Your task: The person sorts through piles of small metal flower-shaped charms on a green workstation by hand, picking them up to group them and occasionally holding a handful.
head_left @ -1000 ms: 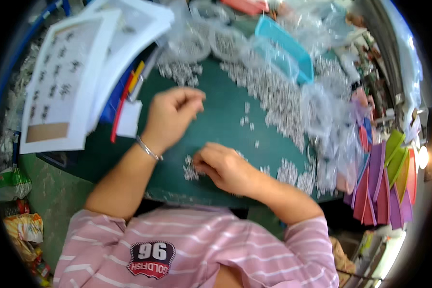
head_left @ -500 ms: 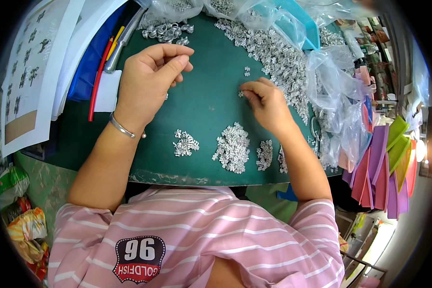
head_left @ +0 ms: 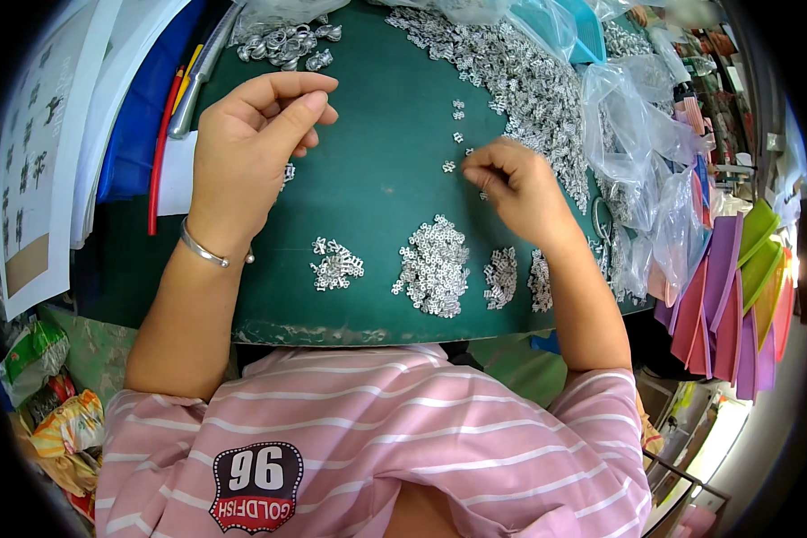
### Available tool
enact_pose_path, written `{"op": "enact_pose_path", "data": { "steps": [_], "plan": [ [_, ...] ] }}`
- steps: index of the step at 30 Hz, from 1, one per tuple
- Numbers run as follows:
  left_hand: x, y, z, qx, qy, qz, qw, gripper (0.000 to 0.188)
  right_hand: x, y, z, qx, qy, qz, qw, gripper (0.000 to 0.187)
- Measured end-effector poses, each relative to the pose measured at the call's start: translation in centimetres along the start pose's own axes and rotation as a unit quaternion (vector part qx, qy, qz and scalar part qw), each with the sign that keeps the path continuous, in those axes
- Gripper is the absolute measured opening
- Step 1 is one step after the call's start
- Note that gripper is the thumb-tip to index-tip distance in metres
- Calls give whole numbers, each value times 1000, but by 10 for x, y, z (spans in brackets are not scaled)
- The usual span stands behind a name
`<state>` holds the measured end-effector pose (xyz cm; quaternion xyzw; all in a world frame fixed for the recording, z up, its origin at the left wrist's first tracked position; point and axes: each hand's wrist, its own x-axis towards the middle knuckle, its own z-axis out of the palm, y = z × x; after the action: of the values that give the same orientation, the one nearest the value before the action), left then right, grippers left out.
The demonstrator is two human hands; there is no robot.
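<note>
My left hand (head_left: pixel 253 148) is raised over the green table, thumb and index finger brought together; anything between them is hidden or too small to make out. A few small silver metal pieces (head_left: pixel 288 172) show beside its wrist edge. On the right, my right hand (head_left: pixel 514 186) rests low over the table with thumb and forefinger pinched close. Just left of its fingertips lies a small silver piece (head_left: pixel 448 166), apart from them. More loose pieces (head_left: pixel 458 108) form a rough line farther away. The large heap of silver pieces (head_left: pixel 533 99) spreads behind my right hand.
Sorted piles (head_left: pixel 433 267) of small metal pieces lie along the near edge. Silver rings (head_left: pixel 287 43) sit at the far left, by a red pencil (head_left: pixel 164 152) and a metal-handled tool (head_left: pixel 188 103). Plastic bags (head_left: pixel 632 134) and a blue scoop-like tray (head_left: pixel 586 31) border the heap.
My right hand has shifted slightly right, and the piece that was at its fingertips now lies apart on the table. More loose pieces show near it. The whole view has shifted slightly.
</note>
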<state>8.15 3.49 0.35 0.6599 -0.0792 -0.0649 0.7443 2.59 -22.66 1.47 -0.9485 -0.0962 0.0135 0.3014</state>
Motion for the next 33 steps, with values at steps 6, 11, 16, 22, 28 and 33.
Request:
{"op": "enact_pose_path", "data": {
  "steps": [6,11,16,22,28,33],
  "plan": [
    [0,-2,-1,5,0,-9,1000,18,21,7,9,-33,66,-34,997,9],
    [1,-1,0,3,-8,-15,1000,19,20,11,1,-27,72,3,997,11],
    [0,-8,0,-3,-14,-7,1000,19,19,11,8,-32,51,-37,997,8],
    [-1,-6,-1,8,-4,-11,1000,21,11,22,12,-11,88,-27,996,8],
    [2,-9,-1,-5,-10,-15,1000,20,15,15,11,-19,86,-2,996,11],
    [3,-8,-1,1,-7,-13,1000,20,18,12,3,-31,43,-19,998,10]
  ]
}}
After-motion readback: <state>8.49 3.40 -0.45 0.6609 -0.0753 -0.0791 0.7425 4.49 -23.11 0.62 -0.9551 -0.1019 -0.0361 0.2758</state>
